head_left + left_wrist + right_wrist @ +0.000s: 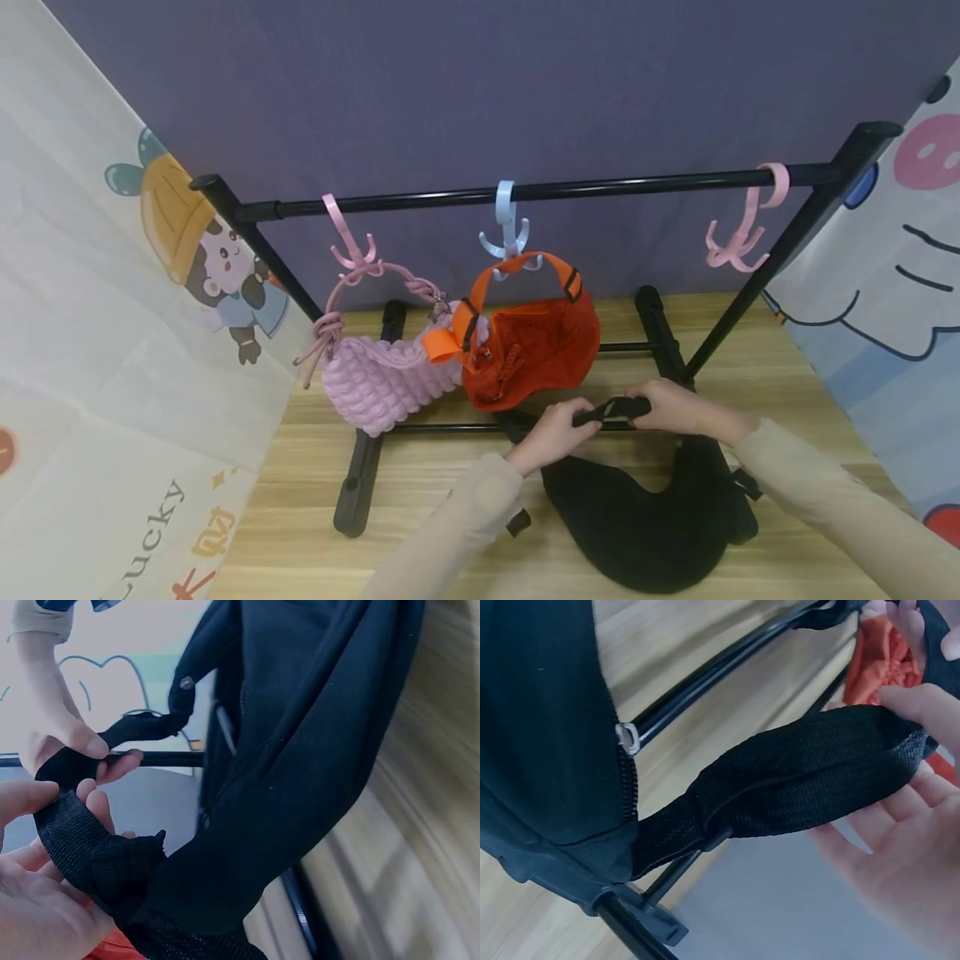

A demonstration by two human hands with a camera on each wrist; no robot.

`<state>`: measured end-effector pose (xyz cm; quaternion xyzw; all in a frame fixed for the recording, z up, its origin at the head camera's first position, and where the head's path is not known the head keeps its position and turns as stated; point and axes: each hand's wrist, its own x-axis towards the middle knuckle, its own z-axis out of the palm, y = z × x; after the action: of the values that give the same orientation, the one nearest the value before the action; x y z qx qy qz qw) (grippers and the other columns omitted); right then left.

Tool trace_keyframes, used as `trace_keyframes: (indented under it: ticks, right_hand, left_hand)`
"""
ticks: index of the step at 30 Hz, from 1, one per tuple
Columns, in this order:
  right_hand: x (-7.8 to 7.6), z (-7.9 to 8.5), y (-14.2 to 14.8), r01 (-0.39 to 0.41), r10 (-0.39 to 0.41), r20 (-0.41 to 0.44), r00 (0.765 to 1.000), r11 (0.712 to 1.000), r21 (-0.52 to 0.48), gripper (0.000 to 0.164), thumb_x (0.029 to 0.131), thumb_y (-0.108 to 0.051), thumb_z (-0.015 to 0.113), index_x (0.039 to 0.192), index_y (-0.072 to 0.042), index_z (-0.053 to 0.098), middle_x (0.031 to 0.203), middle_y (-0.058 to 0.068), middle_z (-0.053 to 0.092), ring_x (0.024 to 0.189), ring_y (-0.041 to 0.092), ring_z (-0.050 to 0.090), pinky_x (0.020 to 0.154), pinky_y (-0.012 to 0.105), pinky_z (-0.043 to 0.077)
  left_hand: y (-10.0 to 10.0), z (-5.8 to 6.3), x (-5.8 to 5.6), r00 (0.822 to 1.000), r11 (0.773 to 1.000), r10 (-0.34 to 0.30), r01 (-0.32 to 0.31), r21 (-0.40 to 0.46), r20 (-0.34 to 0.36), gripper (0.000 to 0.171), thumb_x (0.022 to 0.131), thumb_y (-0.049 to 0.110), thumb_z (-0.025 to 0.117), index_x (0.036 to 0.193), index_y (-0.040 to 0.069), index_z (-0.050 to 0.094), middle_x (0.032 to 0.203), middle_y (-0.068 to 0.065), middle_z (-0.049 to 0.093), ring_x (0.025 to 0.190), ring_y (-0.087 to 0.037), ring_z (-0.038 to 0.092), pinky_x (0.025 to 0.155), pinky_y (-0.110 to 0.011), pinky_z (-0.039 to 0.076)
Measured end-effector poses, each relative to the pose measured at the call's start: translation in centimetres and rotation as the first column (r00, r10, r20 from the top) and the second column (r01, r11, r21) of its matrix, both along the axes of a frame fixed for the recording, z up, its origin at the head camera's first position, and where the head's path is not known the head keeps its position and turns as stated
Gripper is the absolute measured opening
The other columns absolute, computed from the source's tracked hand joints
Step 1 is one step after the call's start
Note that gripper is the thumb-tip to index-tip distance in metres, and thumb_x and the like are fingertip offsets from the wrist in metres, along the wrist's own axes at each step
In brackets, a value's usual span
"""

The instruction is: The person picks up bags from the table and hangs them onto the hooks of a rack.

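Observation:
A black crescent-shaped bag [637, 517] hangs low at the front right of the rack, a zipper along its side in the right wrist view. Its strap [802, 772] runs up to both hands. My left hand [553, 429] pinches the strap between thumb and fingers. Close beside it, my right hand [663, 406] grips another stretch of the same strap. Just behind the hands, an orange-red bag [532, 350] hangs from a light blue hook [507, 221]. To its left a pink puffy bag [390, 379] hangs from a pink hook [348, 237].
The hooks hang on the rack's black top bar [420, 198]. Another pink hook [738, 229] at the right end carries nothing. Black feet [358, 487] and lower bars stand on the wood-grain surface [292, 500]. A grey-blue panel [480, 92] rises behind, with printed sheets at both sides.

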<state>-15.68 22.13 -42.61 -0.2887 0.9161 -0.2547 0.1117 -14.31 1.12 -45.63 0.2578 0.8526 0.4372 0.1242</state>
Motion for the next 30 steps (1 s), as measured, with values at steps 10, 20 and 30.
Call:
trace_keyframes:
  ticks: [10, 20, 30]
  right_hand:
    - [0.1, 1.9, 0.6, 0.028, -0.025, 0.026, 0.999, 0.988, -0.152, 0.015, 0.068, 0.001, 0.066, 0.075, -0.009, 0.057, 0.068, -0.005, 0.061, 0.061, 0.004, 0.044, 0.057, 0.021, 0.036]
    - [0.3, 3.9, 1.7, 0.074, 0.000, 0.232, 0.973, 0.947, -0.313, 0.013, 0.070, 0.002, 0.064, 0.079, -0.002, 0.056, 0.068, 0.000, 0.063, 0.052, 0.002, 0.045, 0.048, 0.021, 0.040]
    - [0.6, 6.6, 3.0, -0.008, 0.080, 0.206, 0.975, 0.944, -0.330, 0.014, 0.074, -0.008, 0.070, 0.081, -0.009, 0.058, 0.065, -0.008, 0.058, 0.052, 0.002, 0.048, 0.047, 0.024, 0.042]
  left_hand:
    - [0.4, 2.3, 0.5, 0.997, 0.994, -0.012, 0.003, 0.108, 0.078, 0.011, 0.087, 0.021, 0.056, 0.094, 0.012, 0.059, 0.071, 0.004, 0.063, 0.049, -0.002, 0.050, 0.047, -0.017, 0.041]
    - [0.9, 4.5, 1.3, 0.996, 0.985, -0.069, 0.057, 0.165, 0.063, 0.011, 0.087, 0.017, 0.056, 0.095, 0.010, 0.058, 0.071, 0.002, 0.064, 0.052, 0.000, 0.049, 0.047, -0.016, 0.041]
    - [0.9, 6.2, 1.6, 0.986, 0.968, -0.128, 0.101, 0.229, 0.107, 0.013, 0.087, 0.017, 0.056, 0.098, 0.010, 0.059, 0.071, 0.004, 0.063, 0.057, -0.008, 0.055, 0.050, -0.016, 0.041]
